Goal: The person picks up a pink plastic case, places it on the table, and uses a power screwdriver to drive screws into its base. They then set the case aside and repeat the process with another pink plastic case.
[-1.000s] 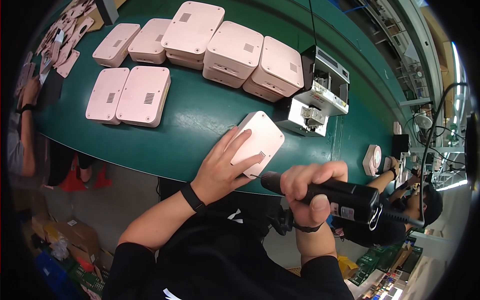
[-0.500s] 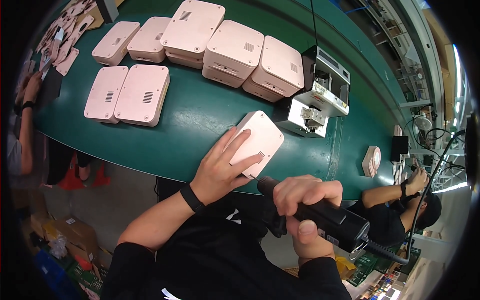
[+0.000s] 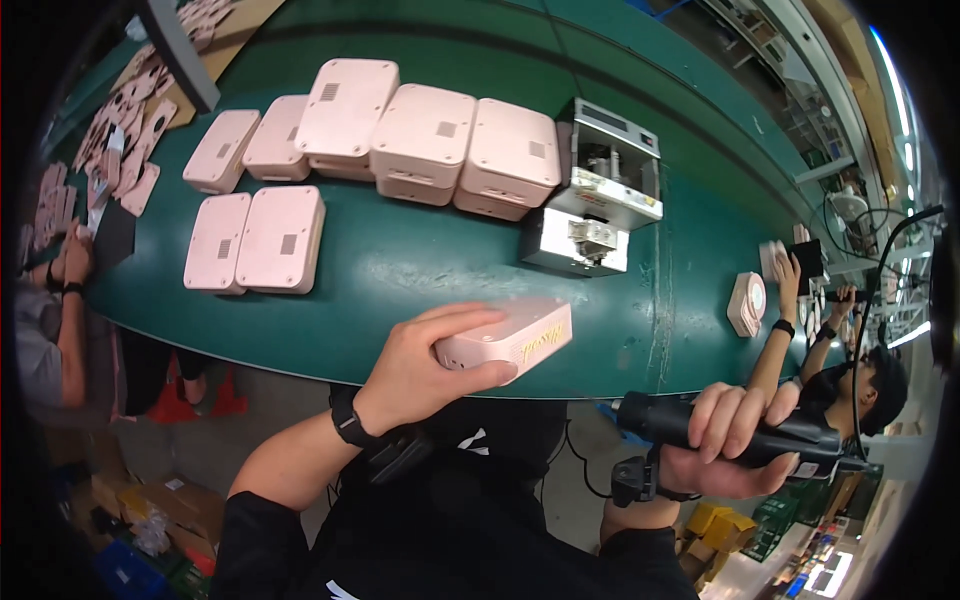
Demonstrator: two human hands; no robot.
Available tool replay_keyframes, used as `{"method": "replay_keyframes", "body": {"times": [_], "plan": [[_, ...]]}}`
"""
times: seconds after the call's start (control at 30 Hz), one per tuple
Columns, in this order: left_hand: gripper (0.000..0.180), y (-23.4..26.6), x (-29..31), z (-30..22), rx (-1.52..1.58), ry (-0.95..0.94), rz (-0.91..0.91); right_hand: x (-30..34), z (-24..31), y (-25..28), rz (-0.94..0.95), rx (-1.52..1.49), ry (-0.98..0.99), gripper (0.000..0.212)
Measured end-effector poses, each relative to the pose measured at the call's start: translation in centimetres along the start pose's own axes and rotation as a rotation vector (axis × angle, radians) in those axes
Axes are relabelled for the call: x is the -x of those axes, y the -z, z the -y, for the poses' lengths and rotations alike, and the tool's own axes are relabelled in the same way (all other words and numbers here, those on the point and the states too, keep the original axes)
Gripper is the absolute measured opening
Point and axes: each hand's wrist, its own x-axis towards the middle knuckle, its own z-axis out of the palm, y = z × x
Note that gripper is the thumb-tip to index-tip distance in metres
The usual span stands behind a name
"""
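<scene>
My left hand point(image 3: 425, 362) grips a pale pink plastic box point(image 3: 515, 335) with rounded corners near the table's front edge. The box is tilted so that one side, bearing yellow marks, faces me; its far part is slightly blurred. In my right hand point(image 3: 735, 440) is a black electric screwdriver point(image 3: 660, 417), held off to the right, apart from the box, its front end pointing left. A cable runs up from the screwdriver's back end. Whether a bit sits in its tip is hard to make out.
Several similar pink boxes point(image 3: 425, 125) stand stacked along the back, with two more point(image 3: 280, 240) at the left. A screw feeder point(image 3: 600, 190) stands behind my box. A round-faced device point(image 3: 747, 303) lies at the right. Co-workers' hands point(image 3: 75, 262) show at both sides.
The screwdriver has come away from the box's corner and swung right. My left hand has lifted and tipped the box, turning its side toward me. My view has shifted a little.
</scene>
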Motion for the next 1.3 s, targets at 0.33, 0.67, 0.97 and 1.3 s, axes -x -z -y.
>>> {"method": "replay_keyframes", "body": {"times": [0.33,0.67,0.97,1.3], "plan": [[0.064,-13.4,-7.4,-0.2,0.917,0.918,0.577,7.0,4.7,6.5,-0.187,0.132,-0.002,0.043],[0.065,-21.6,-9.2,0.4,0.673,0.651,0.509,9.2,4.3,8.9,-0.219,0.237,-0.088,0.041],[0.029,-3.7,-0.6,-8.9,0.608,0.137,0.62,6.4,-1.1,9.1,-0.322,0.097,-0.167,0.035],[0.053,1.1,2.1,-16.7,1.272,-0.727,0.698,3.0,-8.1,3.0,-0.112,0.242,-0.273,0.029]]}}
